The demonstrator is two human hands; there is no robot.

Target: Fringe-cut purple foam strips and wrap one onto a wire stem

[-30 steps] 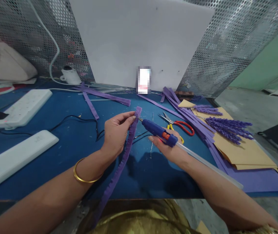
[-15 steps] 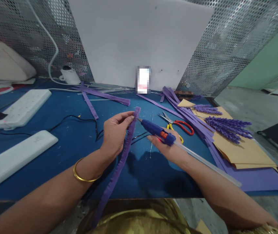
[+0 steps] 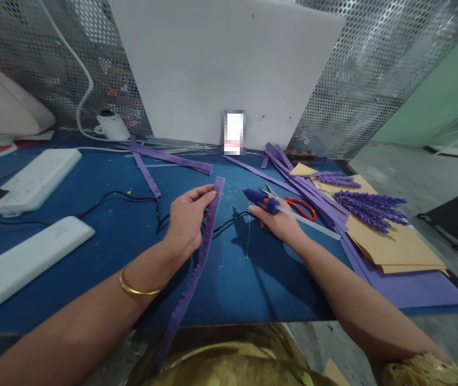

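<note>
Pinched in my left hand [image 3: 189, 217] is the top end of a long purple strip [image 3: 202, 252], which hangs down past the table's front edge toward my lap. My right hand [image 3: 279, 220] grips a blue glue gun [image 3: 260, 199] with a clear glue stick out of its back. The nozzle points up and left, apart from the strip. Red-handled scissors [image 3: 301, 208] lie just behind the glue gun. A thin wire [image 3: 248, 241] lies on the blue table [image 3: 229, 295] between my hands.
Purple strips [image 3: 305, 187] and lavender-like purple stems [image 3: 369, 206] on tan paper [image 3: 398, 246] lie at the right. Loose strips [image 3: 172, 158] lie at the back left. A power strip [image 3: 36, 179], a long white device [image 3: 28, 262] and a black cord [image 3: 104, 198] occupy the left.
My right hand has drawn the glue gun right, away from the top of the strip. The strip's end, still in my left hand, has shifted slightly left.
</note>
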